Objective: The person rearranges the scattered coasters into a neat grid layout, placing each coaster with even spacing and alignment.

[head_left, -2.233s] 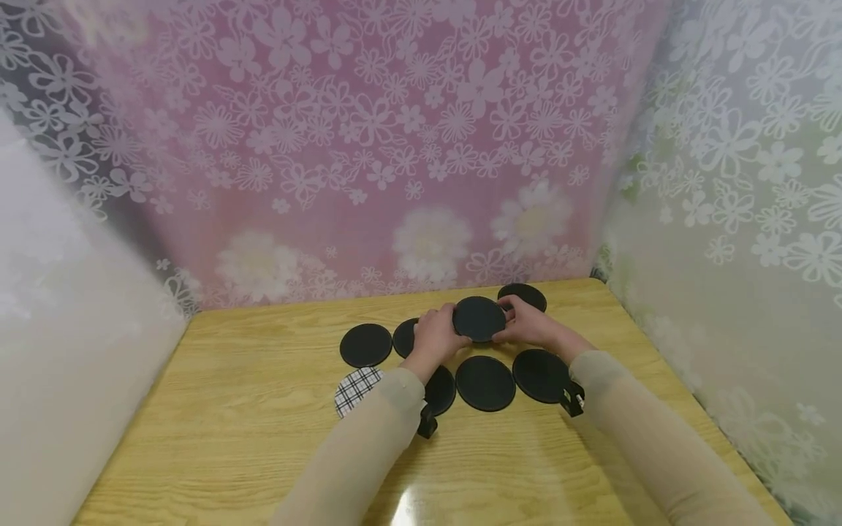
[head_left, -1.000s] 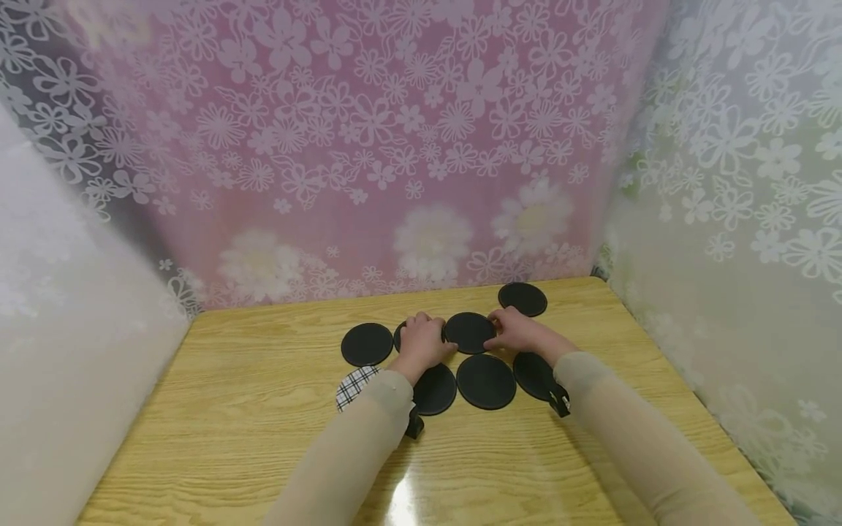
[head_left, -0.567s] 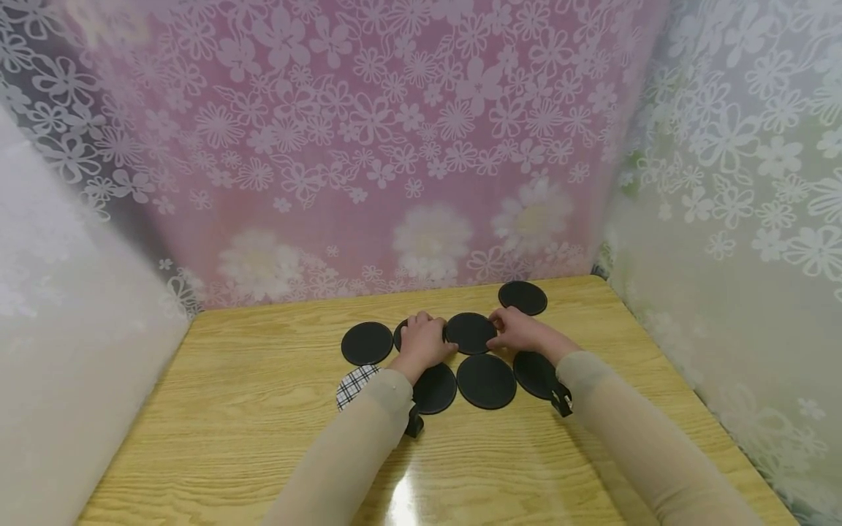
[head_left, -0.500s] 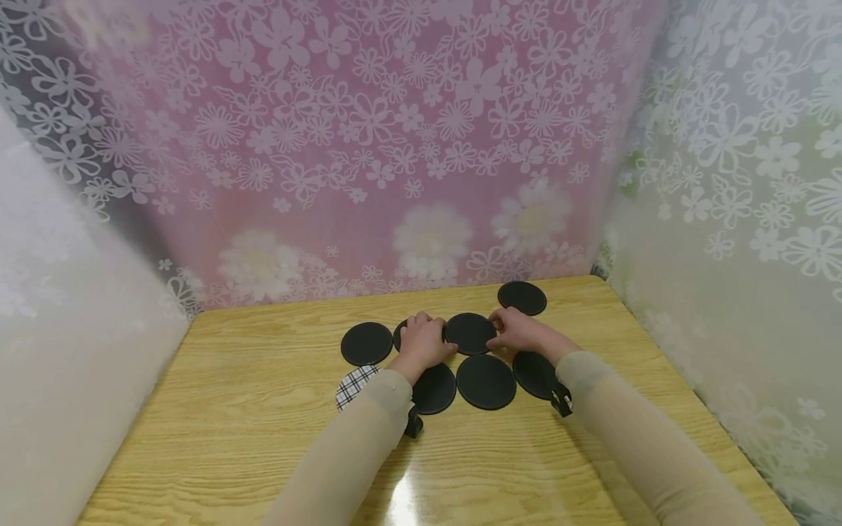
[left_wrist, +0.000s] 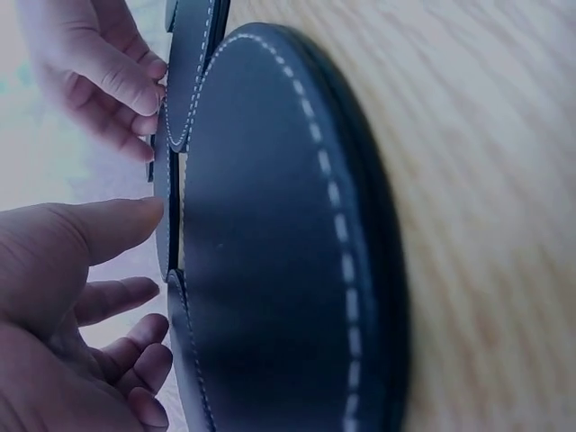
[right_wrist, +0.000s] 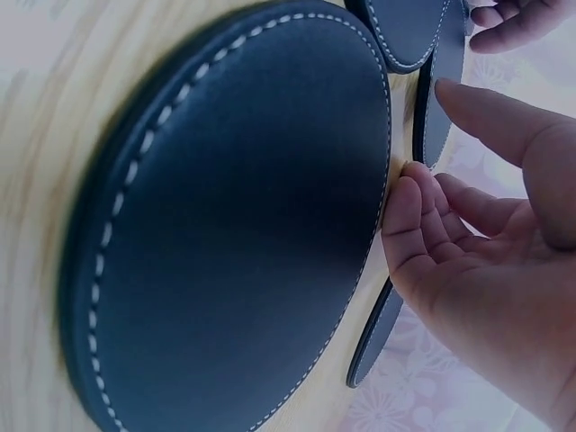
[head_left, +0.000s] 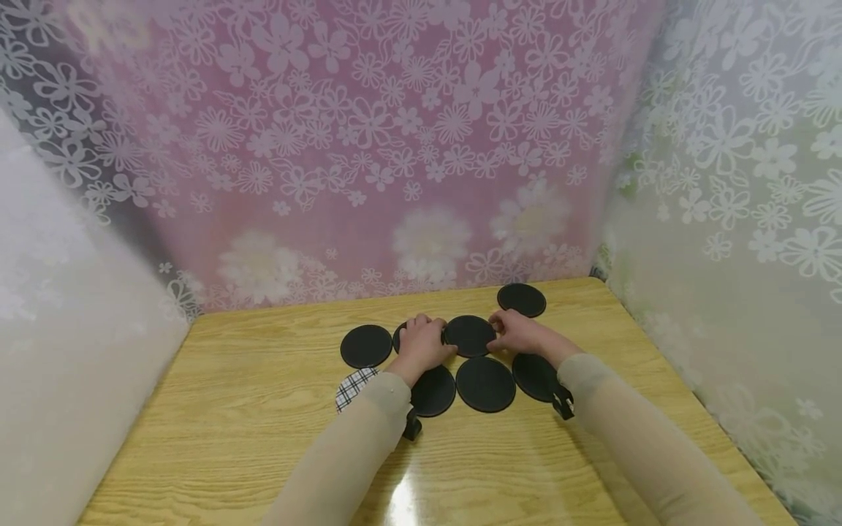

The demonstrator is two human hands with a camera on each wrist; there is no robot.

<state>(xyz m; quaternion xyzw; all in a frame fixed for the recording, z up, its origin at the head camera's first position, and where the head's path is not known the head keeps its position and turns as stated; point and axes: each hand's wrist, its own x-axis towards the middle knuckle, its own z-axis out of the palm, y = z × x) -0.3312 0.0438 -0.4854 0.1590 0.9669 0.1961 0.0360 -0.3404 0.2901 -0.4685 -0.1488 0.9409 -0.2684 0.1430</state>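
Observation:
A round black coaster (head_left: 470, 336) with white edge stitching lies flat on the table between both hands. My left hand (head_left: 422, 345) is at its left edge; in the left wrist view the thumb (left_wrist: 126, 225) reaches to the rim while the other fingers are loosely bent. At the right edge, the thumb and fingers of my right hand (head_left: 522, 334) touch or nearly touch the rim. Under the left hand, another black coaster (head_left: 398, 337) is mostly covered. In front lie black coasters (head_left: 485, 384), one partly behind the right wrist, and a plaid coaster (head_left: 355, 387) half hidden by the left sleeve.
One more black coaster (head_left: 365, 346) lies left of the left hand. Behind the right hand, a separate coaster (head_left: 522, 299) sits close to the back edge of the wooden table (head_left: 230, 424). Flowered curtains (head_left: 421, 146) hang behind and beside the table.
The middle coaster, earlier held raised and tilted between both hands, came down toward me and left onto the table. Over the last second, both hands have stayed at its edges.

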